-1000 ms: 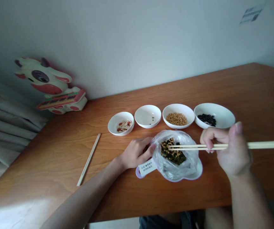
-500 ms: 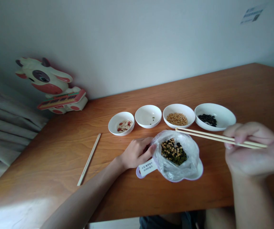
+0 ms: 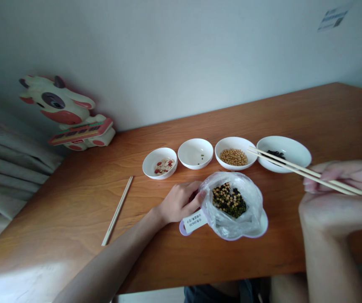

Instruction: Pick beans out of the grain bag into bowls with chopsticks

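Note:
My right hand (image 3: pixel 335 214) is closed round a pair of wooden chopsticks (image 3: pixel 289 168). Their tips hover near the right rim of the white bowl of soybeans (image 3: pixel 250 161), and I make out nothing between them. Below my right fingers' left side stands a wider white bowl (image 3: pixel 299 158) with black beans (image 3: pixel 276 155), partly covered by the chopsticks. My left hand (image 3: pixel 181 203) grips the left edge of a clear plastic bag (image 3: pixel 252 206), which sits open in a pale purple dish (image 3: pixel 264 227). Mixed green, black and yellow beans (image 3: pixel 229 201) lie inside the bag.
To the left stand a white bowl (image 3: pixel 187 148) with a few green beans and another bowl (image 3: pixel 148 165) with peanuts and pale flat pieces. Another chopstick pair (image 3: pixel 117 210) lies left of my forearm. A cow-shaped toy keyboard (image 3: pixel 83 132) leans by the wall.
The chopsticks have moved up and to the right, from the bag's upper rim to near the soybean bowl's right rim. My left hand stays on the bag.

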Tool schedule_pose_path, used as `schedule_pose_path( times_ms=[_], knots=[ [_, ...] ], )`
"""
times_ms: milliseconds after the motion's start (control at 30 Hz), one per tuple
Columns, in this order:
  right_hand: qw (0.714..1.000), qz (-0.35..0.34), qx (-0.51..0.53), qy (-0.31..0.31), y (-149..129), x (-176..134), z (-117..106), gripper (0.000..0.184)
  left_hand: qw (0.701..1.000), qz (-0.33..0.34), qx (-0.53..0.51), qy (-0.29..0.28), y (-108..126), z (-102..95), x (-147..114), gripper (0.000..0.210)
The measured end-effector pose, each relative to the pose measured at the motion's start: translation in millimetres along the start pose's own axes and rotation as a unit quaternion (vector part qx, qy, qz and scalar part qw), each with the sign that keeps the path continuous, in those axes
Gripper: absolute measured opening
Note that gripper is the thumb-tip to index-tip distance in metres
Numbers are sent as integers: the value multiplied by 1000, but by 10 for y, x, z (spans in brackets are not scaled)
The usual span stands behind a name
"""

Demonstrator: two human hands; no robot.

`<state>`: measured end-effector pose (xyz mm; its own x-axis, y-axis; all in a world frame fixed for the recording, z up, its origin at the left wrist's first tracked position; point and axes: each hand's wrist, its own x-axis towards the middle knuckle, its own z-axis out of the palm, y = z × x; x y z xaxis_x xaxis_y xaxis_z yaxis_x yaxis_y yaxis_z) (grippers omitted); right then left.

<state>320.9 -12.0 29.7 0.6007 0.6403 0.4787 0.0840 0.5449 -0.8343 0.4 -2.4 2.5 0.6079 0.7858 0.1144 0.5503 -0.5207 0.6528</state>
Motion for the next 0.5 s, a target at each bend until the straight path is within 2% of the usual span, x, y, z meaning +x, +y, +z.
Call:
schedule_pose_path(
  times_ms=[233,367,500],
  knots=[
    [997,53,39,-39,-64,17,29,72,1000,0,-6,0,7,-2,-3,33],
    [984,109,34,-139,-146,-13,60,76,1000,-3,-4,1,7,-2,-5,34],
    [956,134,3,-259,-180,-75,113,81,1000,-5,-3,2,7,0,-1,36]
  ],
)
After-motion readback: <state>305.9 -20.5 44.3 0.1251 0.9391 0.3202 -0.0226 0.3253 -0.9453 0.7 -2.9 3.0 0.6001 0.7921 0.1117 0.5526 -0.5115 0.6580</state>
